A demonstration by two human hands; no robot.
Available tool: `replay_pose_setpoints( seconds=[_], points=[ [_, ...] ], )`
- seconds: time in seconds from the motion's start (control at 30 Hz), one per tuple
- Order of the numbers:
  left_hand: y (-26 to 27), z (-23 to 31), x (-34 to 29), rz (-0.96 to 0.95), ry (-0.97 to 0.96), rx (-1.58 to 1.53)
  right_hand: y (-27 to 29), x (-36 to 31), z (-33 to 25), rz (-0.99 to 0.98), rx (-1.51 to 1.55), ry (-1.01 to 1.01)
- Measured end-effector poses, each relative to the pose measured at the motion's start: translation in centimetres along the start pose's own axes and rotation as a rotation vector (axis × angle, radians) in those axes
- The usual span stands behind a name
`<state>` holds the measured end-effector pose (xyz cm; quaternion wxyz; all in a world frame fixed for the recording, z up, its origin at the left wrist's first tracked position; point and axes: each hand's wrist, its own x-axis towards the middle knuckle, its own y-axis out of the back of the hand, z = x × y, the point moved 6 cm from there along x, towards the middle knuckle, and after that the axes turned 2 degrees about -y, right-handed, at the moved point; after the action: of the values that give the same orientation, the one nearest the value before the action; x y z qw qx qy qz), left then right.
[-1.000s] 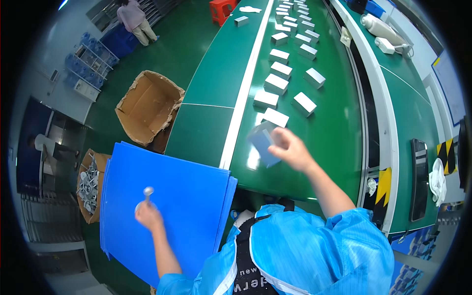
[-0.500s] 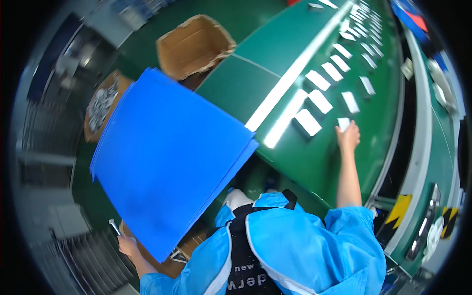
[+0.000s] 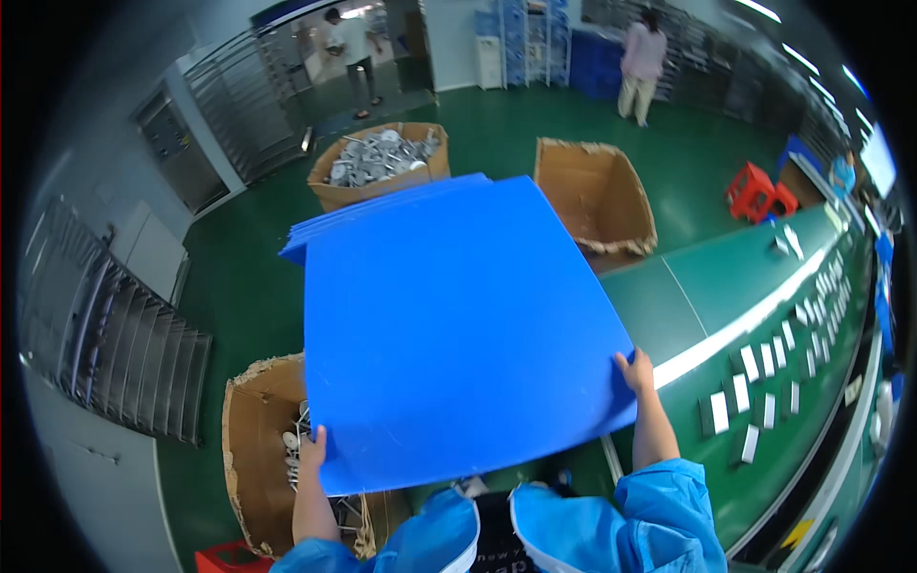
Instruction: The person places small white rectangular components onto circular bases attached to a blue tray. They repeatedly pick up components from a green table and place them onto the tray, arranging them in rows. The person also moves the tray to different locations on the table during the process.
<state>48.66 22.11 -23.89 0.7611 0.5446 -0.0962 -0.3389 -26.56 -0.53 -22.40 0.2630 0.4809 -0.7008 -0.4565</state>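
- Green glossy floor (image 3: 489, 134) spreads behind everything, curving toward the dark rim of my view.
- Before me lies one large, flat, bright blue sheet (image 3: 458, 334), plastic-looking and smooth, with a few faint pale scratches; its near edge bows slightly.
- That sheet lies over further blue sheets (image 3: 382, 208), whose edges fan out at its far left corner; several show, too close together to count surely.
- My left hand (image 3: 310, 451) pinches its near left corner, thumb along the top, the other fingers mostly hidden.
- My right hand (image 3: 637, 372) grips its right edge near the near corner, thumb on top, fingers closed around the side.
- Three open brown cardboard boxes (image 3: 382, 187) stand about: one beyond the sheet, one farther right, one by my left hand.
- Two of them hold grey metal parts (image 3: 382, 153) with round discs and rods, too tangled to count.
- Right of me, more than a dozen silvery-white rectangular blocks (image 3: 750, 444) sit on a green conveyor belt (image 3: 735, 492).
- Two red stools (image 3: 750, 191) and three people (image 3: 642, 62) show farther off.
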Motion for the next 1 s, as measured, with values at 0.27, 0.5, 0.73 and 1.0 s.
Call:
replay_pose_setpoints(
  seconds=[0.27,0.5,0.73,1.0],
  points=[
    [0.0,-0.6,0.6,-0.204,-0.103,-0.364,-1.1,-3.9,-2.8,0.087,-0.055,-0.155],
    [2.4,4.0,1.0,-0.056,-0.343,-0.409,-2.5,-5.3,-0.9,0.092,0.022,-0.248],
    [-1.5,13.0,1.5,0.001,-0.8,-0.131,-4.0,-8.8,-5.0,0.089,0.026,-0.401],
    [-4.1,20.8,1.2,0.004,-1.251,-0.008,-2.4,-30.0,-5.1,0.287,0.244,-0.228]
  ],
)
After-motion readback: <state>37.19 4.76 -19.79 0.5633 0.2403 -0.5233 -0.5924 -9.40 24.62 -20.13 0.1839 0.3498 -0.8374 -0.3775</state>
